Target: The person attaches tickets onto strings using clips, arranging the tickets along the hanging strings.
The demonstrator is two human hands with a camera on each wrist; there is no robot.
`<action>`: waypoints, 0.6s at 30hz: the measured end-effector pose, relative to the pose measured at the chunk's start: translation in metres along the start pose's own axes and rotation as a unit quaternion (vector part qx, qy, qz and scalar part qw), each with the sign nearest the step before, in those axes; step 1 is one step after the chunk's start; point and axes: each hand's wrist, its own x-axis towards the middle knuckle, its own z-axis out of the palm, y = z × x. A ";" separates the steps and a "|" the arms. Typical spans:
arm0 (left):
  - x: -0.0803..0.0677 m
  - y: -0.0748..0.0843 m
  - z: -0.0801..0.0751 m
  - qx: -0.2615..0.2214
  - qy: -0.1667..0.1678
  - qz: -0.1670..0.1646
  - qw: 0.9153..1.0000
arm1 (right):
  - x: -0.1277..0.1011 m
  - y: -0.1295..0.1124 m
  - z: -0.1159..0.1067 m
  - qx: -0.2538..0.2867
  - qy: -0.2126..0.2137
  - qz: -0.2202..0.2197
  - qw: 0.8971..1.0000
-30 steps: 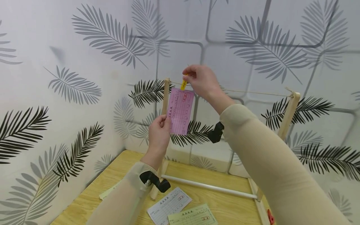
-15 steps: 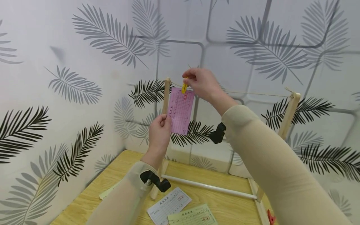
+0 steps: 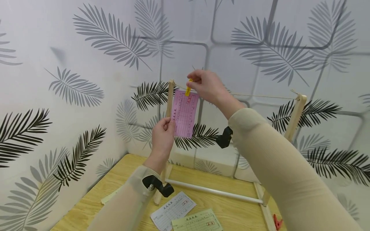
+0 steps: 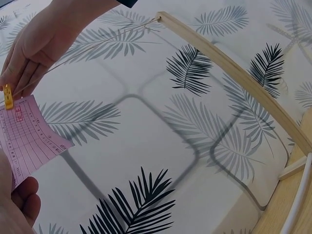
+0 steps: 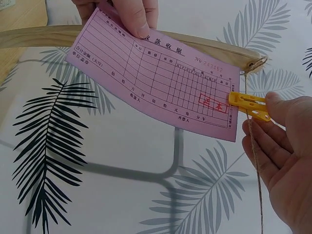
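A pink printed receipt point(image 3: 185, 117) is upright, its short top edge at a string point(image 3: 260, 96). My left hand point(image 3: 162, 136) pinches its left edge low down, thumb in front. With thumb and fingers, my right hand point(image 3: 209, 86) holds a yellow clothespin point(image 3: 188, 89) by its upper end. The right wrist view shows the clothespin point(image 5: 246, 103) lying across the string, its tip over the receipt's edge point(image 5: 237, 117) near the red stamp. From the left wrist, the receipt point(image 4: 30, 136) looks slightly curved below the right hand point(image 4: 39, 48).
A wooden stand has a left post point(image 3: 171, 99), a right post point(image 3: 295, 117) and a white bottom rod point(image 3: 214, 191). On the wooden table point(image 3: 231, 210) lie a white receipt point(image 3: 173, 210), a pale green one point(image 3: 198, 221) and a red clothespin point(image 3: 277, 222). Patterned wall stands behind.
My right hand and the yellow clothespin have moved slightly down, so its tip overlaps more of the receipt's top. The left hand keeps its grip in nearly the same place.
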 end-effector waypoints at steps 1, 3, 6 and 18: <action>0.000 0.000 0.000 0.002 -0.001 0.000 1.000 | 0.000 0.000 0.000 0.001 0.001 -0.001 1.000; 0.000 -0.001 -0.001 0.002 -0.002 0.001 1.000 | 0.000 -0.001 0.000 0.001 0.004 -0.002 1.000; -0.001 -0.001 -0.001 0.003 -0.003 0.002 1.000 | -0.001 -0.002 -0.001 -0.005 0.003 0.001 1.000; -0.006 -0.001 -0.007 0.037 0.000 0.011 0.999 | -0.007 -0.005 -0.003 -0.026 0.002 0.009 1.000</action>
